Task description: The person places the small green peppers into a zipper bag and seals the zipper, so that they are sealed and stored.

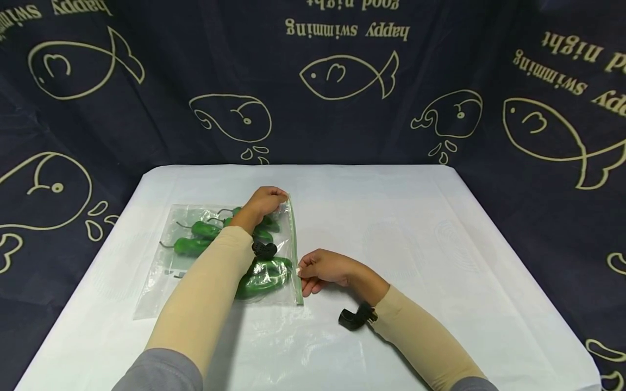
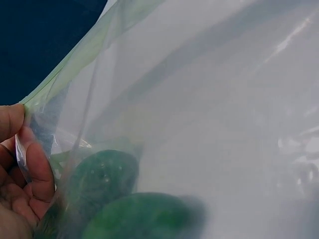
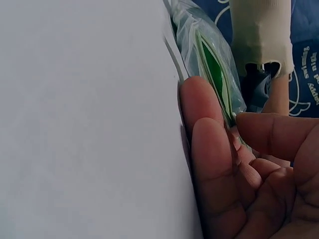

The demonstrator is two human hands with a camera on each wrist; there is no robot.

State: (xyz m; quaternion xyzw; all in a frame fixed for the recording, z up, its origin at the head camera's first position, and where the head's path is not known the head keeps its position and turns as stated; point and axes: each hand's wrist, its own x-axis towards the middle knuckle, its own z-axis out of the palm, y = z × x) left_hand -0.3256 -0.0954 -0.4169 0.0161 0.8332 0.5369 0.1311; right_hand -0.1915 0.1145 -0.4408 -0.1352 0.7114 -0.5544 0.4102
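A clear zip bag (image 1: 161,282) with a green-edged opening lies flat on the table, with several green peppers (image 1: 191,246) inside. My left hand (image 1: 264,202) pinches the far corner of the opening; in the left wrist view the thumb and fingers (image 2: 41,172) grip the clear film. At the green edge nearer me, my right hand (image 1: 327,269) pinches a small white zip slider (image 1: 298,271) between thumb and finger. From the right wrist view, the bag's mouth (image 3: 214,69) gapes a little, with green showing through. My left forearm hides some peppers.
A white-covered table (image 1: 391,217) spreads under the bag, with its far edge against a dark blue curtain (image 1: 342,136) printed with fish and whales. Black wrist cameras (image 1: 357,316) sit on both sleeves. The bag lies left of the table's middle.
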